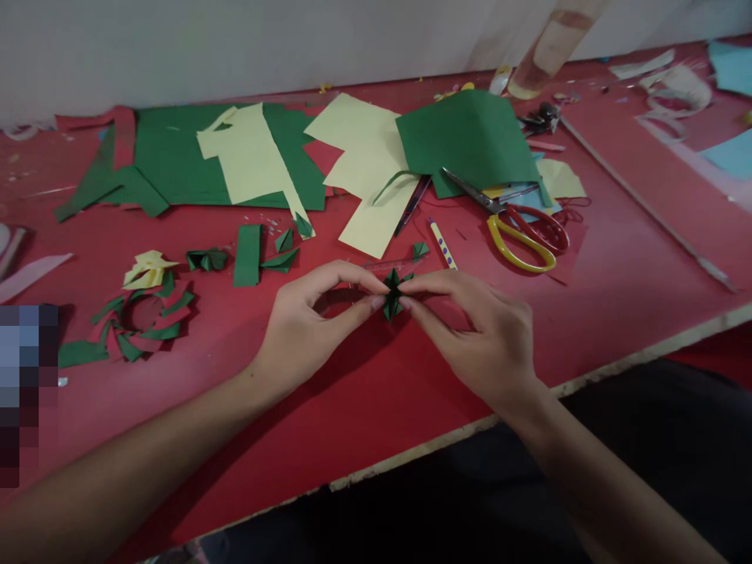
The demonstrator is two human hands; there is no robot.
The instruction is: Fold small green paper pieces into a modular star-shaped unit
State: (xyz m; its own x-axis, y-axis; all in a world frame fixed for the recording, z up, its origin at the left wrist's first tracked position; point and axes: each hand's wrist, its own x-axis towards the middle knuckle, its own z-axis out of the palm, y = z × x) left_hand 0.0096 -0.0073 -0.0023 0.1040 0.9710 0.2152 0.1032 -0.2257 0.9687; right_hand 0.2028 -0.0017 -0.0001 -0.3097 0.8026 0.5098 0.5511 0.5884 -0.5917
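Between my two hands is a small dark green folded paper piece (392, 307), star-like, with pointed tips up and down. My left hand (314, 313) pinches its left side between thumb and forefinger. On the opposite side my right hand (485, 329) pinches it the same way. The piece is held over the red table (376, 423), close to its front part. Just behind it lies a small green paper scrap (420, 251) and a cream pen-like stick with purple dots (442, 244). Fingertips cover part of the folds.
Scissors with yellow and red handles (520, 243) lie right of centre. Green sheets (176, 157) and cream paper (367, 157) spread along the back. A red-and-green folded paper ring (144, 317) is at left. A bottle (552, 51) stands by the wall.
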